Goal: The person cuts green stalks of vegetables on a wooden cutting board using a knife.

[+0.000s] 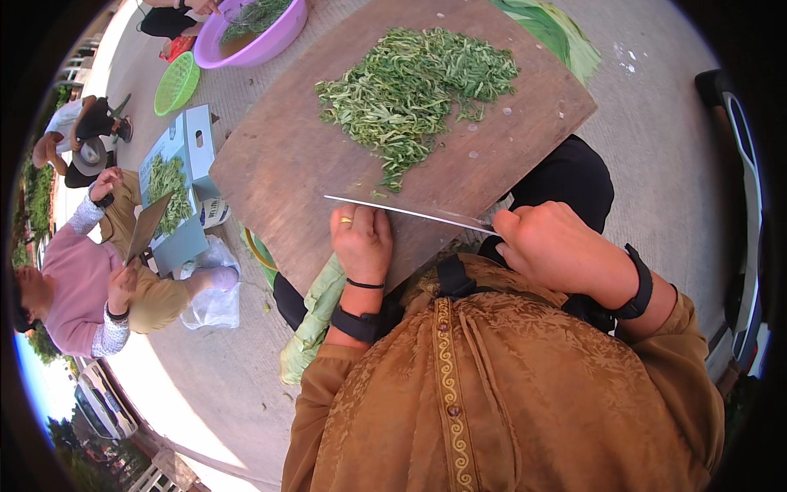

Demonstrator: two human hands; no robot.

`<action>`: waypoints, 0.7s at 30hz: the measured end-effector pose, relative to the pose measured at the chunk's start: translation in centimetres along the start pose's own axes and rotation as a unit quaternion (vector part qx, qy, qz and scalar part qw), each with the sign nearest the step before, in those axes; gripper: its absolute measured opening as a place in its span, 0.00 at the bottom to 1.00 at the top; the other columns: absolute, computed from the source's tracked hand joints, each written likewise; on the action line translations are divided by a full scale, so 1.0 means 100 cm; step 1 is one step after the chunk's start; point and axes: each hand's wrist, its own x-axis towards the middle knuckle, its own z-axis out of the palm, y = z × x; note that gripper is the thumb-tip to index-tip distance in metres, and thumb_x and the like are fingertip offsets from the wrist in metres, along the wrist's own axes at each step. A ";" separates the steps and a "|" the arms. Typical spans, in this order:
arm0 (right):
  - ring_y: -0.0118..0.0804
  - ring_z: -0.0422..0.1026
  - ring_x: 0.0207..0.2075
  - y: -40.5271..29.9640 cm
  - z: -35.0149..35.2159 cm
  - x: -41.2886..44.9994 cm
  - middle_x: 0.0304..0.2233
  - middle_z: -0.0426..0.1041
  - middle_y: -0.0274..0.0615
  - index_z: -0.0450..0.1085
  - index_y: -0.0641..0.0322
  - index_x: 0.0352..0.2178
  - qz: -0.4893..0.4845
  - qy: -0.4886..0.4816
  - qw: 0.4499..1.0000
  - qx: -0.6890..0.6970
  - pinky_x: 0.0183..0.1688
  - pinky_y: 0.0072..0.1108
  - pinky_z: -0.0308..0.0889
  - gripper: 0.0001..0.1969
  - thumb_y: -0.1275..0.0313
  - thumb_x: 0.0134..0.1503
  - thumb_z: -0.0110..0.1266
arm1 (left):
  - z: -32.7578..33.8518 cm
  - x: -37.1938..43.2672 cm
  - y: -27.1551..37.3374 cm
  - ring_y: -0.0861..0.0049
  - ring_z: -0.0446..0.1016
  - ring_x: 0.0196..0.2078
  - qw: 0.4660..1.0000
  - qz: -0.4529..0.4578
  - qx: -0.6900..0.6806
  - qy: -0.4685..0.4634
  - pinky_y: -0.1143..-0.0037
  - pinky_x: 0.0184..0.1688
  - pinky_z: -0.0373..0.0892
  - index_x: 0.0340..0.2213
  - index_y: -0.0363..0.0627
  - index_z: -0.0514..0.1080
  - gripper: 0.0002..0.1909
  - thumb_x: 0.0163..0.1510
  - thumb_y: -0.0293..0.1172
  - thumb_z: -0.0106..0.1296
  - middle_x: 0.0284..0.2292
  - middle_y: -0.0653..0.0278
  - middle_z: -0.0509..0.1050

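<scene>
My right hand grips the handle of a knife, seen almost edge-on. Its blade reaches left across the near part of a wooden board, just beyond the knuckles of my left hand. My left hand, with a ring on one finger, is curled on the board over the end of a rolled bundle of pale green leaves. The rest of that bundle hangs off the board beside my forearm. A pile of shredded green leaves lies farther out on the board. A few shreds are close to the blade.
Large green leaves lie past the board's far right edge. A purple basin and a green basket stand at upper left. On the left, another person holds a cleaver beside a cardboard box bearing cut greens.
</scene>
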 end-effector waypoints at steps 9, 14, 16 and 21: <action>0.53 0.62 0.15 0.001 0.025 0.044 0.09 0.60 0.52 0.57 0.69 0.17 -0.082 0.079 0.993 -0.043 0.17 0.34 0.59 0.06 0.75 0.41 0.42 | 0.003 -0.002 0.000 0.65 0.63 0.25 1.000 0.023 0.021 0.002 0.72 0.28 0.62 0.21 0.40 0.68 0.05 0.34 0.21 0.49 0.21 0.60 0.66; 0.53 0.65 0.20 0.005 0.016 0.046 0.15 0.64 0.53 0.59 0.69 0.20 0.005 0.041 0.997 0.062 0.22 0.35 0.60 0.06 0.75 0.40 0.44 | -0.005 -0.002 0.003 0.67 0.64 0.27 0.999 0.018 0.021 -0.016 0.74 0.29 0.62 0.22 0.42 0.68 0.06 0.35 0.22 0.49 0.24 0.62 0.67; 0.53 0.65 0.22 0.010 0.011 0.043 0.16 0.65 0.53 0.60 0.68 0.21 0.043 0.045 0.995 0.076 0.23 0.35 0.61 0.07 0.74 0.40 0.45 | -0.005 -0.001 0.005 0.67 0.64 0.27 1.000 0.011 0.016 -0.025 0.74 0.30 0.62 0.22 0.43 0.69 0.06 0.35 0.22 0.49 0.24 0.62 0.67; 0.54 0.65 0.21 0.014 0.005 0.029 0.15 0.64 0.53 0.59 0.68 0.20 0.070 0.076 0.992 0.066 0.23 0.35 0.60 0.07 0.73 0.41 0.46 | -0.002 0.005 0.004 0.68 0.64 0.26 1.000 0.001 0.000 -0.020 0.74 0.29 0.62 0.21 0.43 0.69 0.06 0.35 0.21 0.49 0.23 0.63 0.68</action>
